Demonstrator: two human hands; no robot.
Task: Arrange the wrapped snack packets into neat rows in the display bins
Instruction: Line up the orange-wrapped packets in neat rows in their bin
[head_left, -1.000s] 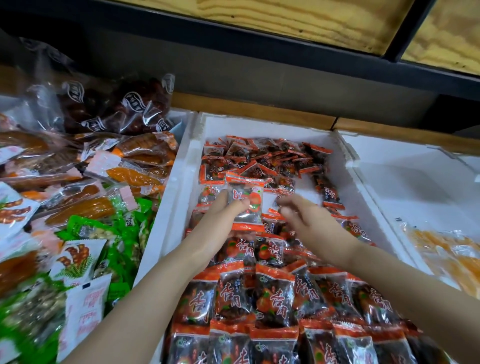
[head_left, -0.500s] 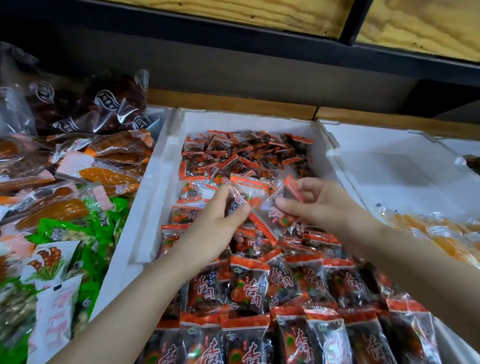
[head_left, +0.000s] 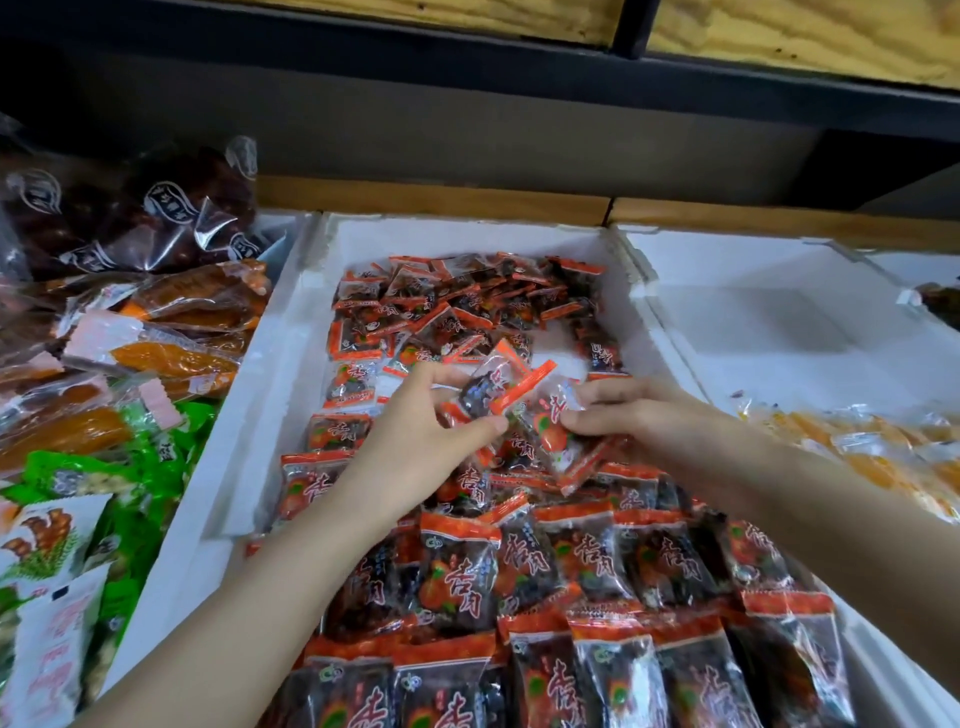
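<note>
1. Pinching one snack packet between thumb and fingertips, the left hand held it tilted above the middle of the white foam bin.
2. The right hand pinched a second packet by its upper edge, at 3 o'clock of the first. Whether the two packets touched or only overlapped in view could not be told.
3. Finished rows filled the 6 o'clock end of the bin, lapped like shingles with printed faces up. A loose heap lay at the 12 o'clock end. The working edge ran between them, beneath both hands.
4. Judged from this layout, each held packet needed turning until its print read upright and its orange seal pointed to 12 o'clock, matching the rows.
5. Each packet was best laid at the working edge, lower edge lapping the row at 6 o'clock, sides flush with its neighbours.
6. Caution: the slick film looked likely to slide, so a light press after placing was advisable. A wrist dragged across the finished rows could have disturbed them.
</note>
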